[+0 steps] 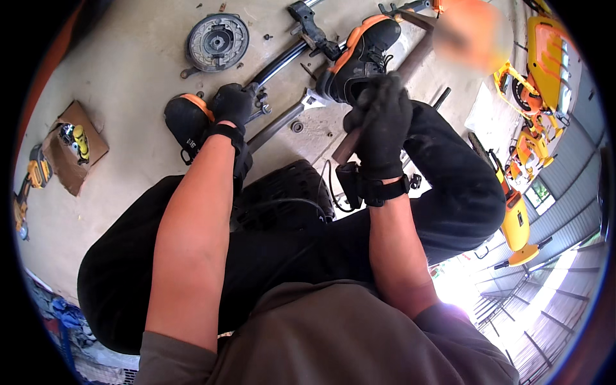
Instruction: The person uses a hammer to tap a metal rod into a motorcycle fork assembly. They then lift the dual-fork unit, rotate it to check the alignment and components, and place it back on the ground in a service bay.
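My left hand (232, 104), in a black glove, is closed at the lower end of a shiny fork tube (282, 63), between my two shoes; its fingertips are partly hidden. My right hand (384, 125), also gloved, is wrapped round a brown bar (347, 147) that slants up to the right past my shoe. What the bar's far end joins is unclear. Between my hands an adjustable wrench (282, 123) lies on the floor, its jaw by my right shoe (362, 58). A small spanner (259, 113) lies beside my left hand.
A round brake drum plate (218, 42) lies at the far left, with small bolts and a bearing ring (296, 127) about. Cardboard (78, 144) with a yellow tool and a yellow power tool (38, 168) are at left. Yellow machines (545, 64) line the right. A black crate (282, 192) is under my legs.
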`<state>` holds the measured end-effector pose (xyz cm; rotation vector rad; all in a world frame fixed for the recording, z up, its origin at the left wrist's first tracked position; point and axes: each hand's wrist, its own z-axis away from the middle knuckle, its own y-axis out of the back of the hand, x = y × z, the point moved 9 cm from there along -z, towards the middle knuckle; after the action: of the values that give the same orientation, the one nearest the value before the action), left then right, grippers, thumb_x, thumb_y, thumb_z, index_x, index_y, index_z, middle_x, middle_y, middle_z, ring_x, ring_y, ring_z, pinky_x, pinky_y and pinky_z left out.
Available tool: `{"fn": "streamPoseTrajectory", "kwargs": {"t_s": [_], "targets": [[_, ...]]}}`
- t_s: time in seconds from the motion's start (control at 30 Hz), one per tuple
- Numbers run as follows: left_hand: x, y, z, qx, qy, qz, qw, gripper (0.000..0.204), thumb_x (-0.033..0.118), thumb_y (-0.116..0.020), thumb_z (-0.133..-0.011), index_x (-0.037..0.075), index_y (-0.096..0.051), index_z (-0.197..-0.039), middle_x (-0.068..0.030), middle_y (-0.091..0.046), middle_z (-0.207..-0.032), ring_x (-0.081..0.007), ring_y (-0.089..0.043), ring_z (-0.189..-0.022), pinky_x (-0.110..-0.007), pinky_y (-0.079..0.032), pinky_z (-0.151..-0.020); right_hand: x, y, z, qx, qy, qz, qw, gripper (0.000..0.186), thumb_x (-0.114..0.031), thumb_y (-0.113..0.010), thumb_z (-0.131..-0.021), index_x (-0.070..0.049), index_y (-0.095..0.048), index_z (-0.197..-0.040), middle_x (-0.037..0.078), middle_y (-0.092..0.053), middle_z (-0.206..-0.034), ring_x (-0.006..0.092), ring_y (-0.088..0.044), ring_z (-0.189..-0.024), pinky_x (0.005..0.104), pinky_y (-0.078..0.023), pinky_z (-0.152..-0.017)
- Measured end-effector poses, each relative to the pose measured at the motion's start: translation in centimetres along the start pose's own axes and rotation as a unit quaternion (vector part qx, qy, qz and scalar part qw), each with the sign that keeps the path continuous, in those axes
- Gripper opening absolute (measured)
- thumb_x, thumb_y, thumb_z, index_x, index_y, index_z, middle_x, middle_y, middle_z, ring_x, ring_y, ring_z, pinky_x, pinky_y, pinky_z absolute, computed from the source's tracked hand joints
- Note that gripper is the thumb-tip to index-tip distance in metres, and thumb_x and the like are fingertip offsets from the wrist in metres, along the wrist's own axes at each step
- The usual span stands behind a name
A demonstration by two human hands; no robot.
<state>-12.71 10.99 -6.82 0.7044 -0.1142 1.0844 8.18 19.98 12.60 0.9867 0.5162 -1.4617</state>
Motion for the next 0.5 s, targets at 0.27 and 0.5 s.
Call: {"fn": "streamPoseTrajectory", "kwargs": {"t_s": [0.27,0.5], "targets": [[-1.4,-1.8,-1.7,0.029,-0.044,-0.002,0.999,0.049,0.048,-0.061,-0.087,0.001,-0.072,-0.087,-0.0217,-0.069,-0.083,-0.0373,-0.067,-0.078,-0.044,-0.052,-0.072,6.9,-1.6,1.7,-0.081,-0.101,0.073,0.989,0.030,-0.041,-0.049,-0.100,-0.011,-0.050,-0.097,-0.001,-0.046,-0.061,0.0095,-0.044,-0.043,0.0264,-0.039,-0.039],[-0.7,-1.4,-1.6,0.000,-0.011,0.022,1.000,0.048,0.046,-0.065,-0.086,-0.002,-0.071,-0.083,-0.0235,-0.068,-0.082,-0.0369,-0.067,-0.078,-0.044,-0.052,-0.071,8.2,-0.2,-1.8,-0.031,0.021,0.094,0.995,0.018,-0.022,-0.049,-0.097,-0.005,-0.050,-0.091,0.003,-0.048,-0.062,0.0130,-0.054,-0.053,0.0269,-0.043,-0.040]]}}
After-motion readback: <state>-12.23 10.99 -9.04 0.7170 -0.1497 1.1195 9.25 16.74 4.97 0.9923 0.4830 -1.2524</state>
